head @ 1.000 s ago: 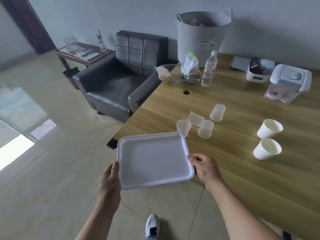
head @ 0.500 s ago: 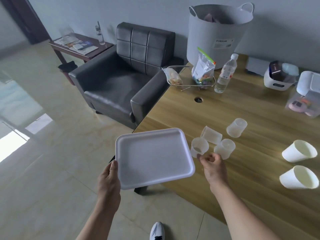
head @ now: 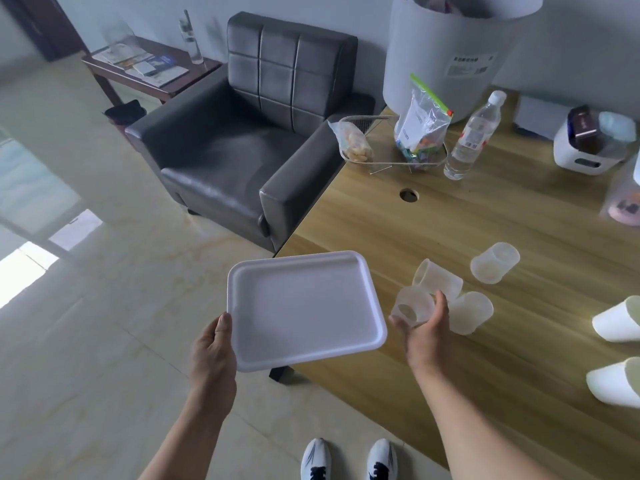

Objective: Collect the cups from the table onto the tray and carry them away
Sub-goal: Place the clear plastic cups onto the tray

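My left hand (head: 214, 351) grips the left edge of an empty white tray (head: 304, 306), held level over the table's front left corner. My right hand (head: 427, 329) is closed around a clear plastic cup (head: 410, 306) just right of the tray, tilted with its mouth toward me. Three more clear cups stay on the wooden table (head: 485, 216): one lying on its side (head: 437, 277), one behind my fingers (head: 471, 311), one farther back (head: 495, 262). Two white paper cups lie on their sides at the right edge, one (head: 618, 318) above the other (head: 616, 381).
At the table's back stand a large grey tub (head: 450, 53), a wire basket (head: 391, 143) with snack bags, a water bottle (head: 472, 133) and a white box (head: 588, 140). A dark leather armchair (head: 242, 133) sits left of the table. My shoes (head: 349, 459) are on the tiled floor.
My right hand let go of the tray's right edge, reached to the nearest clear cup and closed on it. The tray now hangs from my left hand alone. The view moved closer.
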